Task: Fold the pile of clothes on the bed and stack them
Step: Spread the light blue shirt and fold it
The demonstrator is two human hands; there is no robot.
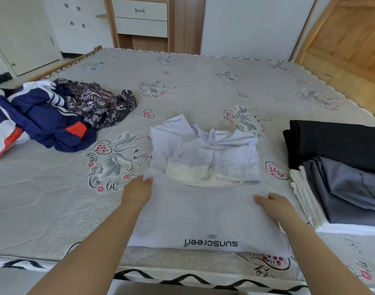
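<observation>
A pale lilac jacket [203,209] printed "sunscreen" lies on the bed [193,86] near its front edge, its lower part folded up toward the collar. My left hand [138,189] pinches the folded edge at the left. My right hand [271,202] grips the same edge at the right, fingers tucked under the cloth. A heap of unfolded clothes [54,116], navy, white, orange and dark patterned, sits at the left. A stack of folded clothes [339,173], black, grey and white, lies at the right.
A wooden cabinet with white drawers [140,20] stands beyond the bed's far edge. A wooden door [350,37] is at the back right, a white door [24,37] at the back left. The mattress's zigzag-trimmed front edge [182,277] runs below my arms.
</observation>
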